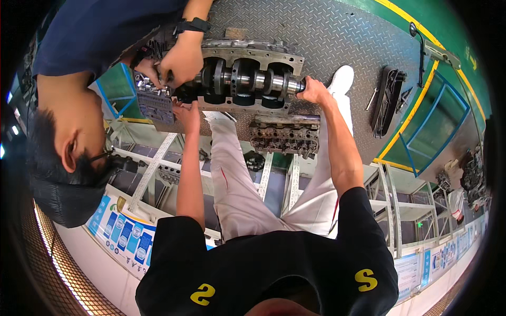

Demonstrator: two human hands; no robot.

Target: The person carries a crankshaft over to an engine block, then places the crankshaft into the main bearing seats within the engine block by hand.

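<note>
An engine block (247, 50) lies before me with a bright steel crankshaft (258, 79) along it. My right hand (313, 90) is closed on the crankshaft's right end. My left hand (185, 111) reaches to the block's lower left end, fingers curled at a dark part; exactly what they grip is hidden. A co-worker's hands (182, 66) are at the block's left end, above mine, over small parts I cannot make out. A cylinder head (284, 138) lies just below the block, between my legs.
A co-worker (74, 121) leans in from the left beside a grey tool case (155, 105). On the chequer-plate platform (342, 37) at right are a long black part (385, 105) and a wrench (371, 99). White metal racks (395, 210) stand behind me.
</note>
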